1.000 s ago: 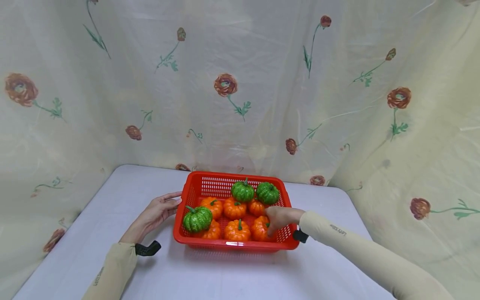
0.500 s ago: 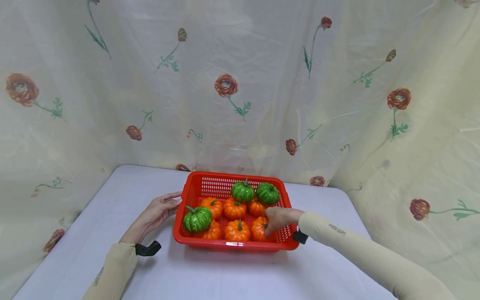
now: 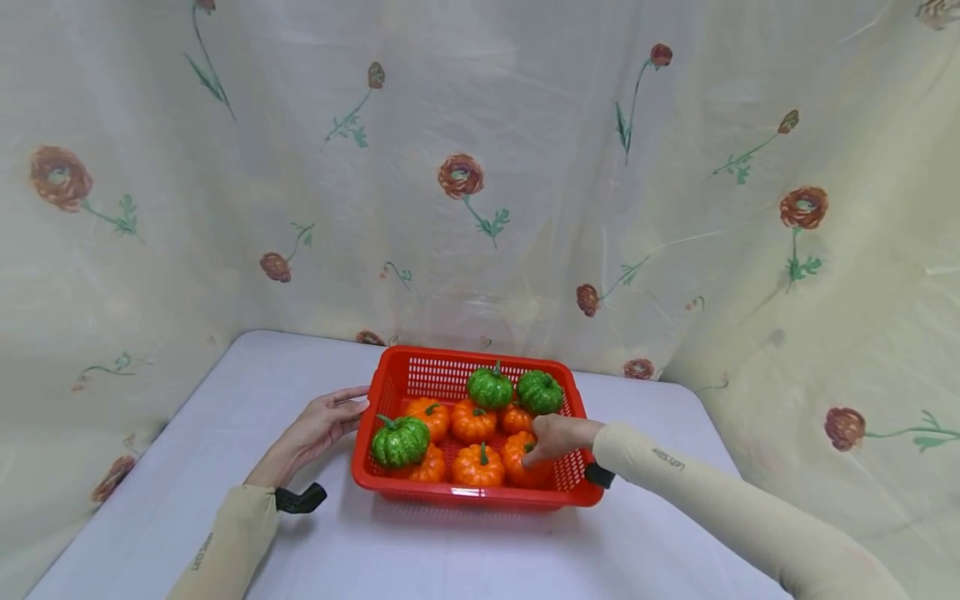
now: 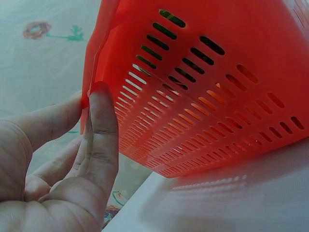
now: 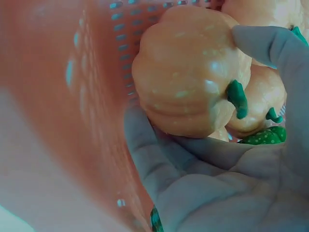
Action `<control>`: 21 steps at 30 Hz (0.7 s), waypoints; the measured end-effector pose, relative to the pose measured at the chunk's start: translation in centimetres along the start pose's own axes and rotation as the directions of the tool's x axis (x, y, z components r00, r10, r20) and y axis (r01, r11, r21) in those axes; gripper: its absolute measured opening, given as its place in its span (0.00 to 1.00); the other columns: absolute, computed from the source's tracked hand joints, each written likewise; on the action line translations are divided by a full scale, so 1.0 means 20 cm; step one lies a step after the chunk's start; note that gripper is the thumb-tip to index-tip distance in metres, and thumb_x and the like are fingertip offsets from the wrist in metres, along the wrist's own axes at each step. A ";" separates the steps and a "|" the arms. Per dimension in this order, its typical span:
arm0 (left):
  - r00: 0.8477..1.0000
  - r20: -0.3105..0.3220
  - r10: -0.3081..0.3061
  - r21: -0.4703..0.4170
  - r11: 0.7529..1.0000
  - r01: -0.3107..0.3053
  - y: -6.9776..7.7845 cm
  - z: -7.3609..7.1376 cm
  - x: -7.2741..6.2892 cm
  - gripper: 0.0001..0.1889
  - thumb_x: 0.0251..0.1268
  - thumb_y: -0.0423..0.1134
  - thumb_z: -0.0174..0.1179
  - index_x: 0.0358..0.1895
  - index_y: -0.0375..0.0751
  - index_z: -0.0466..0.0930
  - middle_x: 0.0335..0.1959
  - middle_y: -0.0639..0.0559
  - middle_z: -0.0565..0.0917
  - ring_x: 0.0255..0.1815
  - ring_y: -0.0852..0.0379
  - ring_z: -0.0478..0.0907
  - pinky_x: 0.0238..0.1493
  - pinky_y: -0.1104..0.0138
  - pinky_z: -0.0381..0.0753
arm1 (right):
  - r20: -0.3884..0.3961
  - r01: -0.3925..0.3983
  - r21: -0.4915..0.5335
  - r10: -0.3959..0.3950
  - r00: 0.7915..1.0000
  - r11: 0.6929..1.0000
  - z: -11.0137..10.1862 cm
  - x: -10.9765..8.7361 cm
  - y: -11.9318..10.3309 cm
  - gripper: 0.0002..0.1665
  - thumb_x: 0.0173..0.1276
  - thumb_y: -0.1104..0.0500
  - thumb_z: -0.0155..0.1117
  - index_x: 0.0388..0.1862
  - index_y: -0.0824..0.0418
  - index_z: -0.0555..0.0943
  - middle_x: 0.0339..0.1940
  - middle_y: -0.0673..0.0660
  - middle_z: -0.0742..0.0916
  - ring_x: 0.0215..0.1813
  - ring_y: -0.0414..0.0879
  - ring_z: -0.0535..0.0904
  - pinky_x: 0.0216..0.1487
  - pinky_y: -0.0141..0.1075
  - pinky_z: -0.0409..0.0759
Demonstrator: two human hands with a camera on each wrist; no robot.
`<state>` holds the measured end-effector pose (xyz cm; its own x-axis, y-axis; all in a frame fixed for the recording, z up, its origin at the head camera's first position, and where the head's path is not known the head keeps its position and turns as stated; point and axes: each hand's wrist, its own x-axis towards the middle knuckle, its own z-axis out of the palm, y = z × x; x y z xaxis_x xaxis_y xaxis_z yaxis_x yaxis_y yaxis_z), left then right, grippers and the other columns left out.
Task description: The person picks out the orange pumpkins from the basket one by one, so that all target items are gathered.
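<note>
A red basket [image 3: 517, 497] sits on the white bench [image 3: 420, 558], its long sides near and far, its walls pierced by rows of slots; it contains six orange pumpkins in two rows and three green pumpkins. The left hand [image 3: 324, 425] pinches the rim at the left end of the basket, thumb and a finger meeting at the lip, as the left wrist view shows. The right hand [image 3: 558, 437] reaches in over the right end and grips the near right orange pumpkin [image 3: 521, 458]; in the right wrist view the thumb bears on one flank, the other fingers curl round the opposite side, and the green stem is exposed between; this pumpkin lies inside the basket, close to its right wall. One green pumpkin [image 3: 401, 442] lies at the left, overlapping orange ones; two more, a middle one [image 3: 490, 388] and a right one [image 3: 539, 392], lie side by side along the far wall. Beige sleeves [image 3: 690, 479] cover both forearms; a flowered curtain [image 3: 330, 192] hangs beyond the bench.
</note>
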<state>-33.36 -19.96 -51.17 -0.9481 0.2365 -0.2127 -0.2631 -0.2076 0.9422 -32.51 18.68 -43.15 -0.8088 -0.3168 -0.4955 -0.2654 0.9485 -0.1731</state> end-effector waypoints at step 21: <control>0.999 0.025 0.023 -0.013 1.000 -0.023 -0.01 0.00 0.00 0.33 0.68 0.36 0.59 0.72 0.33 0.57 0.43 0.52 0.85 0.45 0.59 0.84 0.51 0.66 0.83 | -0.007 0.046 0.050 -0.046 0.999 0.998 0.02 0.02 -0.01 0.33 0.52 0.57 0.77 0.53 0.61 0.71 0.43 0.54 0.80 0.47 0.47 0.75 0.62 0.47 0.77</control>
<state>-33.28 -20.00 -51.35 -0.9492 0.2551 -0.1845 -0.2438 -0.2249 0.9434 -32.51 18.42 -43.68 -0.7991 -0.3600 -0.4814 -0.2759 0.9312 -0.2384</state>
